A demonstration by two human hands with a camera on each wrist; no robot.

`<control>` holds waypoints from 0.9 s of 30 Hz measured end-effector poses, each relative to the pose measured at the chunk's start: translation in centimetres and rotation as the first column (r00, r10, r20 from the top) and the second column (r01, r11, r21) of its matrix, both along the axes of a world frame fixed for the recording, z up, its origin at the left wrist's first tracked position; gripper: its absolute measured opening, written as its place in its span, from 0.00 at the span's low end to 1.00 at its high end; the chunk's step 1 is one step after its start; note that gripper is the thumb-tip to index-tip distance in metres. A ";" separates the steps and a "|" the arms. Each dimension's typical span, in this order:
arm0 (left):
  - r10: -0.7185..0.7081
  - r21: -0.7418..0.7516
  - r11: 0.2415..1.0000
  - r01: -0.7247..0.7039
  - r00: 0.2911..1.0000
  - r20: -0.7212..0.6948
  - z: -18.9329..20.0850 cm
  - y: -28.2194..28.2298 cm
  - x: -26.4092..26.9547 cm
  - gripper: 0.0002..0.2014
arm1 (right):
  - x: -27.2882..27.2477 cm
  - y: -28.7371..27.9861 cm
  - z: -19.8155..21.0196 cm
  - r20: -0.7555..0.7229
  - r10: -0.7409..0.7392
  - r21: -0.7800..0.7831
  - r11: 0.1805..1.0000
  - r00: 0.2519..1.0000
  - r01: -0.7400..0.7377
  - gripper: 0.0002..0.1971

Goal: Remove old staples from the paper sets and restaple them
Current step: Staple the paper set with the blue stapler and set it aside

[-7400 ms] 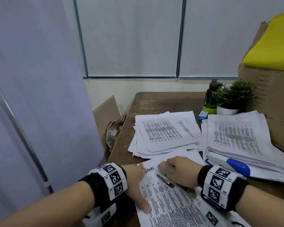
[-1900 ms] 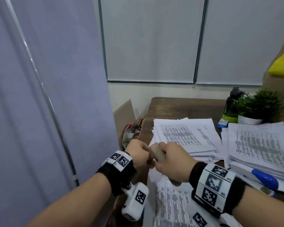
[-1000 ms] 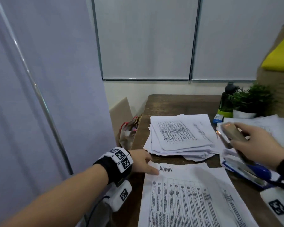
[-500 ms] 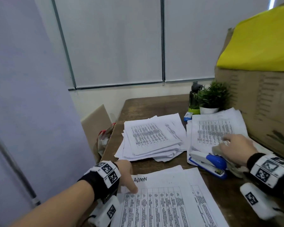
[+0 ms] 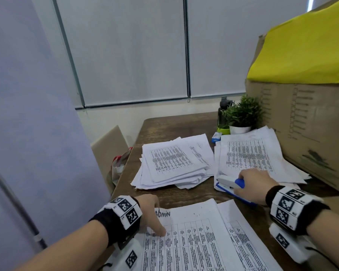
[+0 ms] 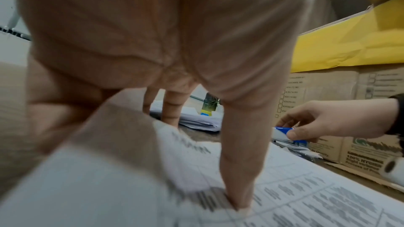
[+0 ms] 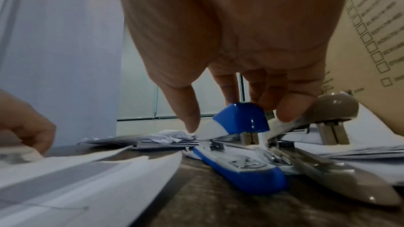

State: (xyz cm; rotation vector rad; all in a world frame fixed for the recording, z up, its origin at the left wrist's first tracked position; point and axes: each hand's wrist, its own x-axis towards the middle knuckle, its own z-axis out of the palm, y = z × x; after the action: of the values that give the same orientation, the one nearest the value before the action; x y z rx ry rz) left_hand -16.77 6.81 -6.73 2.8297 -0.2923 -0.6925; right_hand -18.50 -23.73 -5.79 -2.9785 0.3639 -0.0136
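Note:
A printed paper set marked "ADMIN" lies at the table's near edge. My left hand rests on its top left corner, and the straight thumb presses the sheet down. My right hand reaches to the right pile and grips a blue and white stapler, thumb on its left side, fingers over its top and right. A grey stapler lies free just right of the blue one; the hand hides it in the head view.
Two loose paper piles sit mid-table and to the right. A cardboard box with a yellow bag walls off the right side. A potted plant and a dark bottle stand behind.
My right hand has left the grey stapler on the right pile and shifted onto the blue stapler. The left hand stays on the paper's corner.

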 end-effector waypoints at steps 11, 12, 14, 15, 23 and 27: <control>0.049 0.002 0.999 -0.049 0.997 0.055 0.1 -0.2 -1.3 0.42 | -1.1 -0.5 0.2 0.029 -0.056 0.676 0.737 0.998 0.022 0.08; 0.052 0.002 0.999 -0.053 0.997 0.060 0.1 -0.2 -1.4 0.43 | -1.5 -0.3 0.6 0.014 -0.096 0.858 0.512 0.995 0.038 0.05; 0.064 -0.007 0.998 -0.064 0.996 0.069 0.1 -0.5 -1.5 0.43 | -2.3 0.0 1.8 -0.017 -0.147 0.998 0.053 0.989 0.025 0.06; 0.066 -0.003 0.998 -0.065 0.995 0.078 0.1 -0.6 -1.5 0.42 | -2.8 0.2 2.4 -0.014 -0.166 0.997 -0.083 0.986 0.000 0.07; 0.032 0.035 0.999 -0.036 0.993 0.110 0.9 -0.5 -0.9 0.37 | -6.2 2.0 3.8 -0.005 -0.142 0.918 -0.392 0.990 -0.051 0.09; 0.204 -0.157 0.974 -0.166 0.943 0.265 2.3 1.5 1.1 0.33 | -6.5 2.9 2.3 -0.054 -0.033 0.974 -0.222 0.998 0.045 0.13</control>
State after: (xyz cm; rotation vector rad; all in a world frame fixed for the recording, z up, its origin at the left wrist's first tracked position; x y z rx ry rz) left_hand -15.66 8.29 -4.44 2.7756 -0.1072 -0.2241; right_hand -25.04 -20.81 -3.49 -1.1909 0.2348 0.1988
